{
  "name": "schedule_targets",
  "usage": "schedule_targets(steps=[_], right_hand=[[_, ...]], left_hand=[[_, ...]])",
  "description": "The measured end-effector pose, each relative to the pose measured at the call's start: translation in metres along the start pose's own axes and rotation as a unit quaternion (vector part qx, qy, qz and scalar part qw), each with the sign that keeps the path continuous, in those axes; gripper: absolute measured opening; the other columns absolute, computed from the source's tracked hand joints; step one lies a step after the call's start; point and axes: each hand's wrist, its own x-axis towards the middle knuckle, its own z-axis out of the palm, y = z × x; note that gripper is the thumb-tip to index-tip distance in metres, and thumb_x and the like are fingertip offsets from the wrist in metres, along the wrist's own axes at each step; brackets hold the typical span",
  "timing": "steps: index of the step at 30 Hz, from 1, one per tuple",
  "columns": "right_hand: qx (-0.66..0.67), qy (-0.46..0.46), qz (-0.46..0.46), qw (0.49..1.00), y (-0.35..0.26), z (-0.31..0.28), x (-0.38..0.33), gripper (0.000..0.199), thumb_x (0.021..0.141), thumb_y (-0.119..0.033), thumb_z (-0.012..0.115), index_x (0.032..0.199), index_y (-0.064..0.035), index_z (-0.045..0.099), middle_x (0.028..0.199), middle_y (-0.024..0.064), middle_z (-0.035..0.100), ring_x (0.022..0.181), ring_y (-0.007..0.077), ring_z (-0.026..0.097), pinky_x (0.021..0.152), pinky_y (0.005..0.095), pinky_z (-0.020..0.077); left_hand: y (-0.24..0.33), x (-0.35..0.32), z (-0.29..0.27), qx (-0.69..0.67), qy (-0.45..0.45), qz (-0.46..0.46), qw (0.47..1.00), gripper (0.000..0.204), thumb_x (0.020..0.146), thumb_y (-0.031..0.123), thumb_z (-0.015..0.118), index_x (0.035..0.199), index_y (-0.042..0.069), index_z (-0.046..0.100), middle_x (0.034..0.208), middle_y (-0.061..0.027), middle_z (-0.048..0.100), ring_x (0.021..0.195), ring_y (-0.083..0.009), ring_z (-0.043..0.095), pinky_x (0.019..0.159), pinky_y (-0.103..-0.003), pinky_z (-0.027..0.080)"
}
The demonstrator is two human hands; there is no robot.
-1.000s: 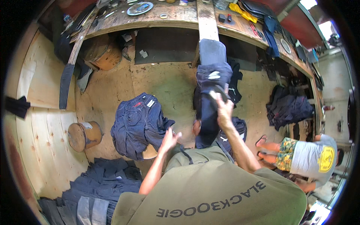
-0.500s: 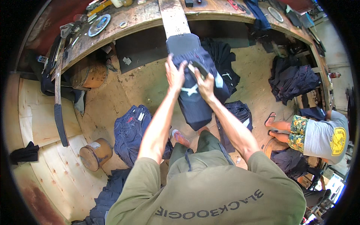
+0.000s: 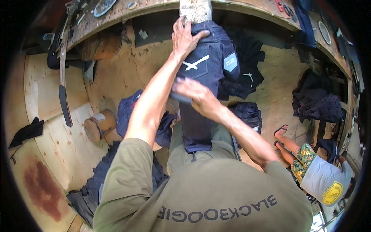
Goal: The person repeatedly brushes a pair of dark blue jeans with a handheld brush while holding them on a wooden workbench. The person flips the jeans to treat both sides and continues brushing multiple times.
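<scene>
A pair of dark blue jeans [image 3: 199,112] is stretched over a long board that runs from the bench toward my body. White stitching and a pale label show on its pockets. My left hand [image 3: 187,38] lies on the jeans near the waistband, fingers spread and empty. Lower down, across the upper leg below the pocket, is my right hand [image 3: 197,94], closed and smeared by motion. Its fingers wrap round a dark flat block [image 3: 181,96], whose exact kind is too blurred to make out.
A wooden bench [image 3: 247,11] curves along the far side, carrying a plate [image 3: 104,7] and red-handled tools. Dark garments [image 3: 317,96] hang at the right, and others [image 3: 247,65] lie beneath the bench. A round brown container [image 3: 99,125] stands left. Another person [image 3: 324,174] bends at the right.
The jeans now lie further along the board, their leg reaching nearer my body. My left hand moved forward to the waistband, while my right hand came back and left with the block.
</scene>
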Motion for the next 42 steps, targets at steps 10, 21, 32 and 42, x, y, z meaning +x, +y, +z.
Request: schedule_targets(steps=[10, 21, 32, 42], right_hand=[[0.178, -0.05, 0.096, 0.978, 0.018, 0.004, 0.004, 0.071, 0.079, 0.019, 0.06, 0.144, -0.0076, 0.067, 0.146, 0.0163, 0.068, 0.141, 0.0349, 0.061, 0.122, 0.0471, 0.0472], [-0.02, -0.077, 0.055, 0.995, 0.019, -0.033, 0.033, 0.072, 0.074, 0.022, 0.062, 0.14, -0.0057, 0.071, 0.146, 0.015, 0.07, 0.144, 0.0343, 0.06, 0.124, 0.0489, 0.0463], [0.016, -0.154, 0.084, 0.984, 0.033, -0.056, 0.022, 0.076, 0.069, 0.027, 0.055, 0.134, -0.0084, 0.076, 0.143, 0.0077, 0.072, 0.149, 0.0296, 0.055, 0.132, 0.0529, 0.0336], [-0.017, -0.123, 0.083, 0.989, 0.037, -0.072, 0.021, 0.084, 0.07, 0.03, 0.051, 0.136, -0.0146, 0.075, 0.145, 0.0064, 0.071, 0.148, 0.0264, 0.056, 0.131, 0.0492, 0.0374]], left_hand=[[-0.022, 0.016, 0.003, -0.097, -0.009, 0.007, 0.995, 0.067, 0.088, 0.054, 0.084, 0.129, 0.002, 0.072, 0.151, -0.0246, 0.054, 0.138, -0.0448, 0.055, 0.109, -0.05, 0.053], [-0.023, 0.032, -0.006, -0.232, 0.045, 0.017, 0.972, 0.065, 0.087, 0.032, 0.087, 0.142, 0.006, 0.065, 0.16, -0.0236, 0.043, 0.142, -0.0447, 0.053, 0.115, -0.048, 0.051], [-0.03, 0.044, -0.005, -0.22, 0.062, 0.047, 0.972, 0.06, 0.087, 0.028, 0.086, 0.142, 0.009, 0.068, 0.158, -0.0234, 0.045, 0.142, -0.0428, 0.053, 0.118, -0.047, 0.048], [-0.025, 0.046, -0.007, -0.263, 0.055, 0.02, 0.963, 0.052, 0.088, 0.022, 0.084, 0.136, 0.006, 0.072, 0.159, -0.0207, 0.047, 0.135, -0.0366, 0.062, 0.112, -0.045, 0.053]])
